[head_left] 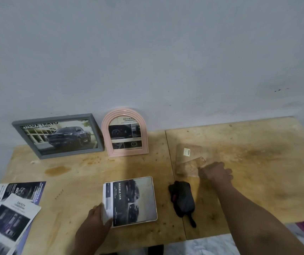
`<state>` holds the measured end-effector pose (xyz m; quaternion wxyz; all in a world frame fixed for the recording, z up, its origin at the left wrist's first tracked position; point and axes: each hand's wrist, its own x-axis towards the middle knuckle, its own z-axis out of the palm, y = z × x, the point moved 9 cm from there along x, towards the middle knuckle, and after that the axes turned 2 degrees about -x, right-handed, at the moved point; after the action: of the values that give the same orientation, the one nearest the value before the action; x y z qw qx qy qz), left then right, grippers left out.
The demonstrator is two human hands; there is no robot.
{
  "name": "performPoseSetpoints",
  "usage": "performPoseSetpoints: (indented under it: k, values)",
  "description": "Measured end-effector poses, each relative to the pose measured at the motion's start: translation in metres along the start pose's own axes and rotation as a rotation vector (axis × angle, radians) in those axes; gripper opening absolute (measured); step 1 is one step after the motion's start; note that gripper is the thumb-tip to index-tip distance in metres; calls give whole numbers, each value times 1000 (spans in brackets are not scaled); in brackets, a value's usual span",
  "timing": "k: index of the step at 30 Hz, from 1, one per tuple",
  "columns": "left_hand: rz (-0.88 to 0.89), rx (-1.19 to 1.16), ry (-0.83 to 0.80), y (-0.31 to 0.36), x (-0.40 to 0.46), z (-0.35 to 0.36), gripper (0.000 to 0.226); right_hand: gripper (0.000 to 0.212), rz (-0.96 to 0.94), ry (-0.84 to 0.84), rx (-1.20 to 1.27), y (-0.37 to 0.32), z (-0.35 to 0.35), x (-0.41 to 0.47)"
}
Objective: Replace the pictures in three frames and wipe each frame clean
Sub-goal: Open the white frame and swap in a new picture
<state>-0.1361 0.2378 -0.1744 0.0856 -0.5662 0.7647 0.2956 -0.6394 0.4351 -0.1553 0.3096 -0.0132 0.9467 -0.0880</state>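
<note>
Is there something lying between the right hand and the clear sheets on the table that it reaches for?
Nothing visible. The right hand is already at the near edge of the clear sheets; the dark cloth lies nearer, beside the forearm.

Grey frame [58,136], left: "HILUX TRAVO". Pink arched frame [125,132]: "ADVAN…". Flat picture [130,201], centre: "DOUBLE CAB". Leaflet [12,216], lower left: "SAFETY".

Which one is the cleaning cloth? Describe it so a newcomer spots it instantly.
On the plywood table, look just right of the flat white frame lying near the front edge. The cloth is the crumpled dark grey bundle there, the only soft, unprinted thing, below the reaching right hand.
</note>
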Motion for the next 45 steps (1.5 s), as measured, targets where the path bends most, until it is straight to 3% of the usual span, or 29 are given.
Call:
performPoseSetpoints:
  k: [3,11,17,28,30,34,38,45]
  values:
    - [9,17,13,-4,2,5,78,110,61,7,-34,11,5,3]
    - [-39,-15,11,-1,2,2,83,115,179,73,-76,11,8,11]
    - [-53,-48,-3,-1,2,3,82,97,52,166,9,8,-5,5]
    - [-16,-7,23,-3,-1,2,81,109,139,52,29,12,-3,7]
    - [-14,-7,24,-3,0,3,80,102,109,45,63,13,-4,9]
    - [-20,-34,14,-4,1,4,78,67,-14,111,85,7,-6,2]
    - [-36,-64,-13,-5,2,6,82,93,12,78,97,11,-3,-5]
    - [-9,-29,-28,-5,3,8,78,101,70,58,33,9,-2,5]
